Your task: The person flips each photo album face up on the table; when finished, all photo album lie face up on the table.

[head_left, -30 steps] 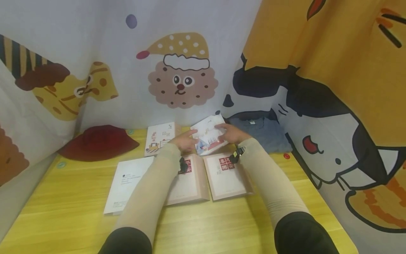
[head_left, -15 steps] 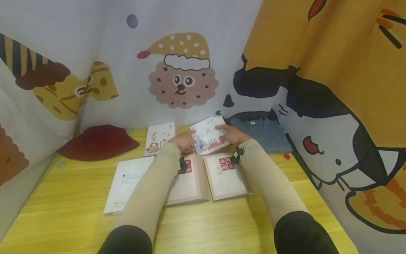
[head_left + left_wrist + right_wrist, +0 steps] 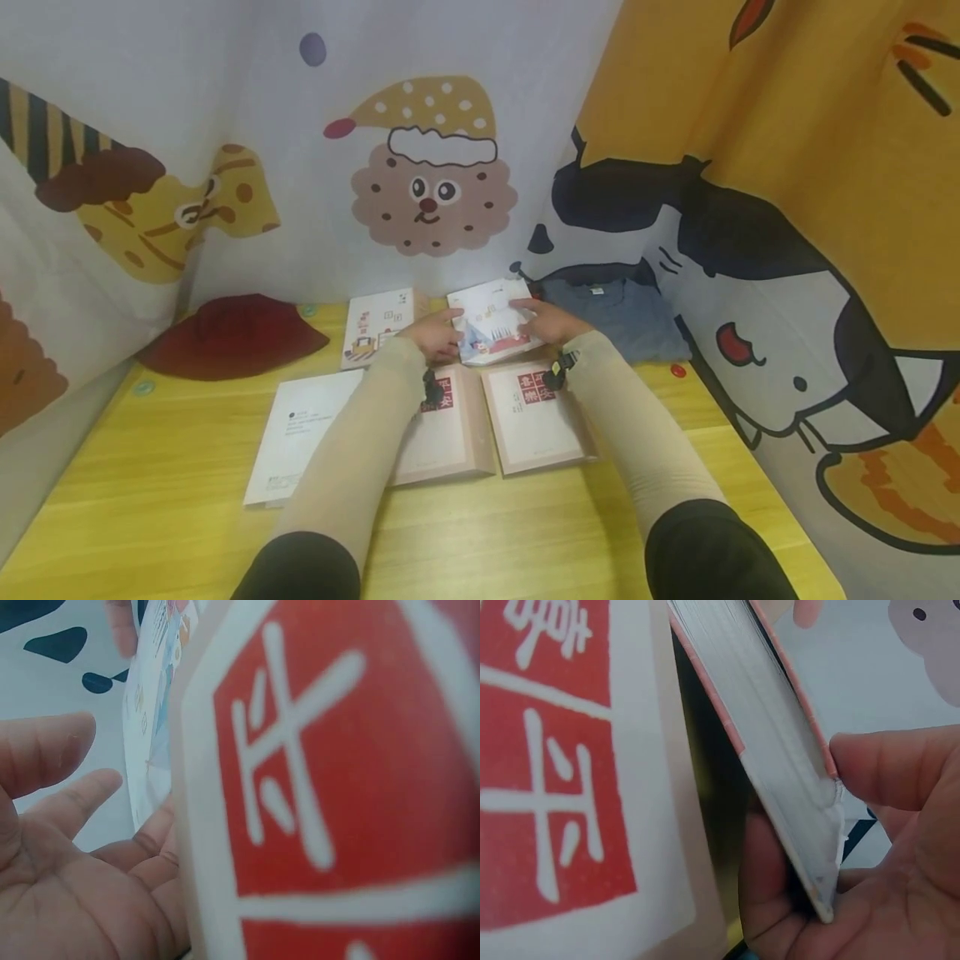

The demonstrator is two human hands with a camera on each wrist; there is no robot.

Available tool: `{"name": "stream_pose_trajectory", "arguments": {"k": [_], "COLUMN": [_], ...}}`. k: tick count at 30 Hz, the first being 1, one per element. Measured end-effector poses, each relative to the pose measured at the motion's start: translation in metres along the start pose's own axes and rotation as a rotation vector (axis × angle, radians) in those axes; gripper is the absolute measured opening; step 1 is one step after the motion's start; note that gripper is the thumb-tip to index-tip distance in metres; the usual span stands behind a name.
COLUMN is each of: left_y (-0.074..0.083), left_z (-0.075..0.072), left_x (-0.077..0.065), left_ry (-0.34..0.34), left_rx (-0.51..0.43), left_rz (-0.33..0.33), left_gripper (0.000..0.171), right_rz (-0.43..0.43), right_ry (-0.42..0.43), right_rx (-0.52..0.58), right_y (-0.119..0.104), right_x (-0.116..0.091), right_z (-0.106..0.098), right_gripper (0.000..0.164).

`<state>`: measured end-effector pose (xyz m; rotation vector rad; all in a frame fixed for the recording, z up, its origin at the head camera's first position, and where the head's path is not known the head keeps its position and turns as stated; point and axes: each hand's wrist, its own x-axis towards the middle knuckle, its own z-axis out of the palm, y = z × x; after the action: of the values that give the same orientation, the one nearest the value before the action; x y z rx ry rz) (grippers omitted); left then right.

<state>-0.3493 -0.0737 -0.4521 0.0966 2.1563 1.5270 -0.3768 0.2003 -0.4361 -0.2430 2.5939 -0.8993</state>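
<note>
A white illustrated book [image 3: 491,321] with a blue and red picture lies at the back middle in the head view. My right hand [image 3: 553,323] grips its right side; the right wrist view shows the thumb on one cover of the book [image 3: 780,742] and fingers beneath the other. At the left edge is my left hand [image 3: 433,335], its fingertips against the book. In the left wrist view that hand's thumb [image 3: 49,750] stands away from the book. Two pale books with red character squares, a left one [image 3: 442,446] and a right one [image 3: 540,433], lie under the wrists.
Another illustrated book [image 3: 367,321] lies left of the left hand. A white printed book [image 3: 303,425] is partly covered by the left forearm. A dark red hat [image 3: 236,337] sits at the back left, a folded blue-grey shirt [image 3: 622,317] at the back right. Curtains [image 3: 262,100] rise behind the yellow table [image 3: 480,542].
The held book has turned slightly clockwise and straightened, its far right corner coming down a little. Both hands stay nearly in place. The other books have not moved.
</note>
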Motion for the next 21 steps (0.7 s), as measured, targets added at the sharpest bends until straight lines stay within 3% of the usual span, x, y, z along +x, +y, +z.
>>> {"name": "stream_pose_trajectory", "arguments": {"k": [10, 21], "left_y": [0.001, -0.001], "left_z": [0.002, 0.004], "left_x": [0.001, 0.008], "left_ry": [0.013, 0.017], "left_rx": [0.05, 0.025], "left_rz": [0.06, 0.026], "left_gripper": [0.075, 0.076], "right_rz": [-0.022, -0.015], "right_ry": [0.01, -0.008], "right_rx": [-0.046, -0.152], "right_y": [-0.005, 0.002], "right_x": [0.001, 0.012], "right_z": [0.003, 0.006], "right_gripper": [0.07, 0.069]}}
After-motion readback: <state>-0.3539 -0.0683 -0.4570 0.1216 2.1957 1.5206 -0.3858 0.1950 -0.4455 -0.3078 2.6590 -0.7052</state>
